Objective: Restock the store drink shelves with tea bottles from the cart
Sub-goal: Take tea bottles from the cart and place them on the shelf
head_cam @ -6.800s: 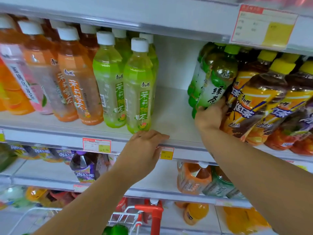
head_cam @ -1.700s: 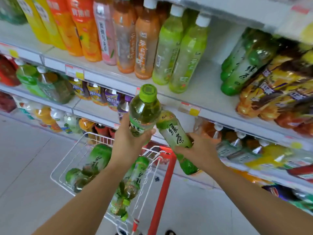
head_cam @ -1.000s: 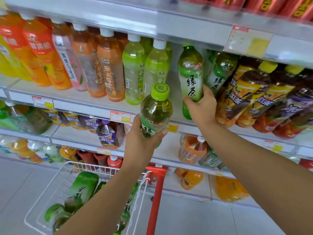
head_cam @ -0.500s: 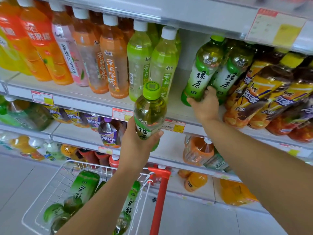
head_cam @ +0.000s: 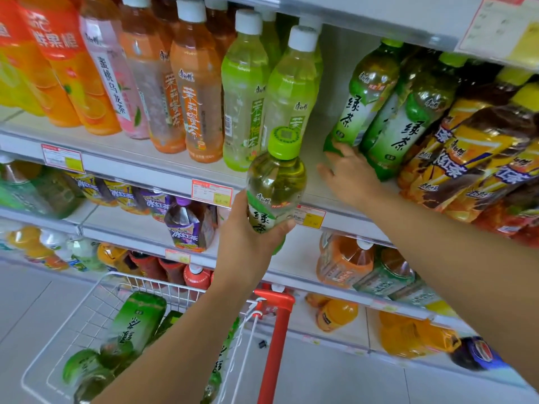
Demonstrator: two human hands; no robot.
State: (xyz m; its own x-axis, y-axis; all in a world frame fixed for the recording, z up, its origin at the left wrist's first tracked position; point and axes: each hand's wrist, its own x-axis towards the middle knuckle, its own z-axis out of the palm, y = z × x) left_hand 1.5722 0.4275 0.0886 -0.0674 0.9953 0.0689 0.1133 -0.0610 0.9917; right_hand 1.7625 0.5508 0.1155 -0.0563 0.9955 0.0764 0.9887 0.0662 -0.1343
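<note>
A green tea bottle [head_cam: 275, 185] stands upright, cap on top, in the left hand [head_cam: 250, 237], just in front of the white shelf [head_cam: 163, 170].

The left hand's fingers wrap round its lower half, and its label reads 绿茶. The right hand [head_cam: 350, 176] lies spread out on the shelf, fingertips touching the bottom of a second green tea bottle [head_cam: 364, 97] that leans to the right. Red and yellow price tags [head_cam: 212, 193] line the shelf edge. More green bottles lie in the wire cart [head_cam: 151, 282] below.
</note>
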